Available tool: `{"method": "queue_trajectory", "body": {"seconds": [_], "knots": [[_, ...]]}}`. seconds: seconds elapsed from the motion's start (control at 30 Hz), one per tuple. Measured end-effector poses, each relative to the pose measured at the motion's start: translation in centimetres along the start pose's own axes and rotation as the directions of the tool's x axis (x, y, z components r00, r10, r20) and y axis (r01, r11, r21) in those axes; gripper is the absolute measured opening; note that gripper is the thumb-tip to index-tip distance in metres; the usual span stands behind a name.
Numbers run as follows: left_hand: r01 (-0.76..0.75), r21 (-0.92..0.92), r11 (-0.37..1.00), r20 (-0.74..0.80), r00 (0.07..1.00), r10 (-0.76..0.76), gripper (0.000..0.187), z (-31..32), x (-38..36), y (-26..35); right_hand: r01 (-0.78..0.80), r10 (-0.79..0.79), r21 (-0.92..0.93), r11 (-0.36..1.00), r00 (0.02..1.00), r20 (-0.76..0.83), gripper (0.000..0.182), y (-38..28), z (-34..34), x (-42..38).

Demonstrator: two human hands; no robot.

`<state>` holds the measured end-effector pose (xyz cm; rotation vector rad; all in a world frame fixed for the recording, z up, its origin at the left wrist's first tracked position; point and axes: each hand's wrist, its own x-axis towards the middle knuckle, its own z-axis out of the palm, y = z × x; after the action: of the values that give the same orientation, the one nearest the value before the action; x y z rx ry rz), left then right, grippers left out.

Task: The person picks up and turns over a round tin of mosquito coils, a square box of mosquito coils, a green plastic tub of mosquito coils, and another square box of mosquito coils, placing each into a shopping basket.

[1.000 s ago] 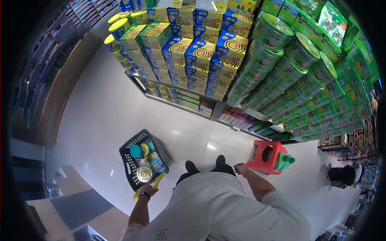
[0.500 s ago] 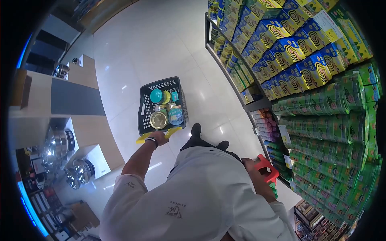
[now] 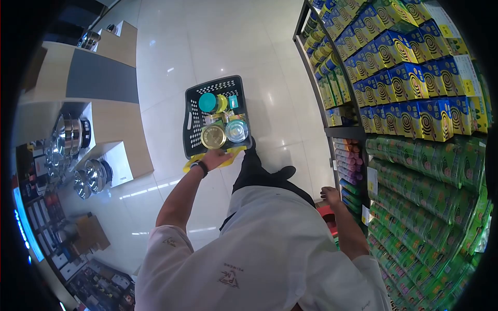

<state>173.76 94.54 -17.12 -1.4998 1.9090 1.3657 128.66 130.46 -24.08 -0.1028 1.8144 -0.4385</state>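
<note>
The dark basket (image 3: 190,116) is in front of the person's legs, over a glossy, pale tiled floor (image 3: 223,41) that reflects the ceiling lights in streaks; whether it touches the tiles cannot be told. Inside are a teal-lidded tub (image 3: 208,102), a small teal box (image 3: 233,101), a gold-lidded tin (image 3: 213,136) and a clear-lidded tub (image 3: 237,130). The left hand (image 3: 217,157) is closed around the yellow handle (image 3: 228,158) at the basket's near edge.

Right of the basket, past the shoes, the right hand (image 3: 330,196) is loosely open, with nothing visible in it, beside a partly hidden red plastic item (image 3: 328,213). Whether they touch is unclear. Farther right of the basket runs a shelf (image 3: 344,132) with blue and yellow boxes (image 3: 436,116) stacked in rows, green packs (image 3: 425,160) nearer the person, and purple and orange bottles (image 3: 348,158) low down. Well left of the basket, a wooden counter (image 3: 122,103) with a dark grey panel (image 3: 101,78) bears shiny metal pots (image 3: 68,133).
</note>
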Motion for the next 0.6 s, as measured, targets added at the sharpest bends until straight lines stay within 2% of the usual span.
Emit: {"method": "queue_trajectory", "body": {"seconds": [0.03, 0.1, 0.13, 0.2, 0.23, 0.3, 0.33, 0.37, 0.43, 0.47, 0.5, 0.53, 0.57, 0.6], "knots": [[0.004, -0.008, 1.0, 0.005, 1.0, -0.004, 0.065, -0.1, 1.0, -1.6, -0.008, 0.008, -0.009, 1.0, 1.0, -0.001, 0.038, 0.1, 0.1, -0.1], [0.059, -0.297, 0.953, -0.223, 0.966, -0.129, 0.058, -0.2, 4.5, -5.0, -0.025, 0.025, -0.004, 1.0, 1.0, -0.017, 0.038, 0.0, 0.6, -0.1], [0.065, -0.304, 0.95, -0.215, 0.967, -0.135, 0.058, 0.1, 6.2, -8.2, -0.035, 0.035, 0.001, 0.999, 0.999, -0.027, 0.037, 0.0, 1.1, -0.4], [0.085, -0.09, 0.992, -0.379, 0.918, -0.113, 0.062, 0.9, 9.4, -13.9, -0.058, 0.058, -0.029, 0.998, 0.998, -0.025, 0.037, -0.7, 2.5, -0.8], [0.093, -0.105, 0.99, -0.369, 0.921, -0.125, 0.062, 0.1, 9.2, -13.5, -0.078, 0.077, -0.049, 0.996, 0.997, -0.023, 0.036, -1.5, 3.3, -1.0], [0.294, -0.401, 0.868, -0.106, 0.926, -0.362, 0.062, -2.2, 9.6, -13.1, -0.041, 0.039, -0.145, 0.989, 0.999, -0.015, 0.036, -4.2, 5.1, -0.6], [0.335, -0.454, 0.826, -0.162, 0.88, -0.446, 0.075, 0.2, 12.6, -17.4, 0.007, -0.006, -0.222, 0.975, 1.0, 0.005, 0.035, -5.9, 6.4, -0.4], [0.343, -0.461, 0.818, -0.153, 0.878, -0.454, 0.075, 1.0, 13.9, -18.8, 0.058, -0.052, -0.294, 0.954, 0.998, 0.029, 0.035, -7.6, 7.5, 0.3], [0.247, -0.528, 0.812, -0.216, 0.886, -0.41, 0.064, 2.5, 15.6, -20.8, 0.186, -0.167, -0.36, 0.914, 0.982, 0.084, 0.034, -11.8, 10.3, 2.4], [0.307, -0.664, 0.681, -0.015, 0.906, -0.424, 0.07, 3.3, 17.0, -22.3, 0.228, -0.204, -0.374, 0.899, 0.973, 0.105, 0.034, -15.4, 12.7, 2.5], [0.315, -0.669, 0.673, -0.004, 0.904, -0.428, 0.07, 2.9, 17.0, -21.8, 0.335, -0.3, -0.436, 0.835, 0.942, 0.15, 0.036, -17.2, 14.5, 4.4], [0.313, -0.727, 0.611, 0.027, 0.903, -0.429, 0.084, 1.9, 16.4, -20.0, 0.346, -0.278, -0.457, 0.819, 0.937, 0.211, 0.037, -21.7, 17.1, 4.1], [0.31, -0.779, 0.545, 0.058, 0.901, -0.43, 0.099, 1.3, 16.1, -18.8, 0.435, -0.344, -0.476, 0.764, 0.9, 0.269, 0.039, -23.7, 19.3, 6.0], [0.346, -0.778, 0.525, 0.091, 0.888, -0.451, 0.103, 1.3, 16.7, -18.9, 0.493, -0.376, -0.481, 0.725, 0.869, 0.323, 0.041, -26.6, 22.0, 6.7]]}}
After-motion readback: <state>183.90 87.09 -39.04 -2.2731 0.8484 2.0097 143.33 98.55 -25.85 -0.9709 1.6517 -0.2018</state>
